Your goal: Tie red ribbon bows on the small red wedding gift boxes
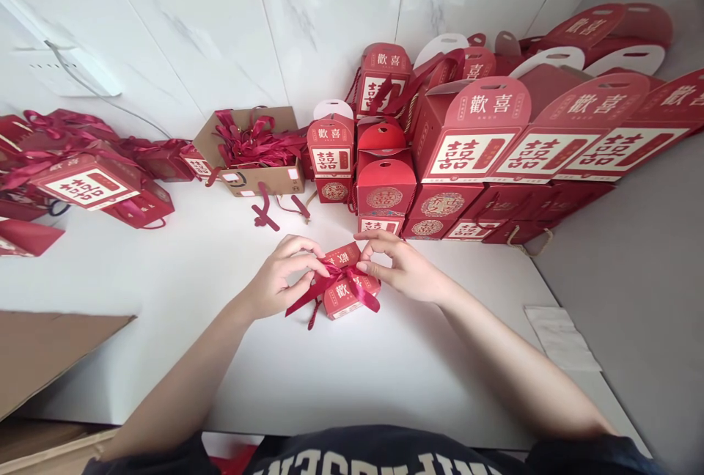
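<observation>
A small red gift box [350,297] with white Chinese characters stands on the white table in front of me. A dark red satin ribbon [363,292] is tied in a bow across its top, with tails hanging to both sides. My left hand [287,275] is at the left of the bow, its fingers and thumb closed on the ribbon. From the right, my right hand [404,270] bends over the box. Its thumb and a finger pinch the ribbon near the knot, while the index finger is held apart above. A dark red cord [314,315] hangs at the box's lower left.
An open cardboard box [269,180] of ribbons stands near the wall, with loose ribbon pieces [265,212] before it. Large red gift boxes [478,130] are stacked at the back right. Ribboned boxes [104,182] lie at the left. A cardboard flap [55,347] juts in at lower left.
</observation>
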Tool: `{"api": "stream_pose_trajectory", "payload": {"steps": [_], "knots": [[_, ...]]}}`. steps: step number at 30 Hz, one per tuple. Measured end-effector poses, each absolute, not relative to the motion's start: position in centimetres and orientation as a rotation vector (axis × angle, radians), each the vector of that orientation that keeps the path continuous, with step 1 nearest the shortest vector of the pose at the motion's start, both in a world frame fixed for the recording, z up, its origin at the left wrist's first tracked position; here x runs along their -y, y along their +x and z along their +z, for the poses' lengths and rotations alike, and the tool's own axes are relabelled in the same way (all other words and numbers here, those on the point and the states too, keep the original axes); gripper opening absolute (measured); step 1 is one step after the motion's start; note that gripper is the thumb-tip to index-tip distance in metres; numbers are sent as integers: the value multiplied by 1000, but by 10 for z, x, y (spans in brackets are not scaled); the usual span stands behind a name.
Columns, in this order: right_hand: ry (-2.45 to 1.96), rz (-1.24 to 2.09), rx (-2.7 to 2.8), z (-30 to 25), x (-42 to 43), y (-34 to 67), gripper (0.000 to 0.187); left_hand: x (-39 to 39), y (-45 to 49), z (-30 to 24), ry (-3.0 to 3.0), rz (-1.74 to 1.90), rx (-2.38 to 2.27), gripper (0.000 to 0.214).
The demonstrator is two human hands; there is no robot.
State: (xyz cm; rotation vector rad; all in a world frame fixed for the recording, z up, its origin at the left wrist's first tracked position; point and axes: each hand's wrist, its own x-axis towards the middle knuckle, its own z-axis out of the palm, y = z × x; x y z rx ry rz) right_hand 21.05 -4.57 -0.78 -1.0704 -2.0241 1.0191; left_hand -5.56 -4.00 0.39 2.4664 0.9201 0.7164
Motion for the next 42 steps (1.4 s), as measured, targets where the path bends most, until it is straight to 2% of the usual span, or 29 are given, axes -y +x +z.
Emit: {"api": "stream_pose_trajectory", "payload": {"steps": [5,10,17,23,34,39,42], "knots": [[-1007,1101,2019,-10,46,210,21,32,-59,4,2719,698,-895,27],[-982,1078,2048,-11,46,211,13,28,-62,3,2866,772,-794,24],[-996,1047,2030,-12,46,211,9,25,-68,-6,2931,962,-692,42],[-971,1058,2024,-14,46,209,10,30,-68,-12,2944,881,-766,47],[-954,1104,2015,-14,46,209,14,35,-53,-7,2956,591,-990,40],[-966,1163,1976,-13,46,209,20,30,-51,6,3065,608,-942,22],[-972,1175,1961,-13,45,209,22,28,-47,10,2924,644,-918,11]]}}
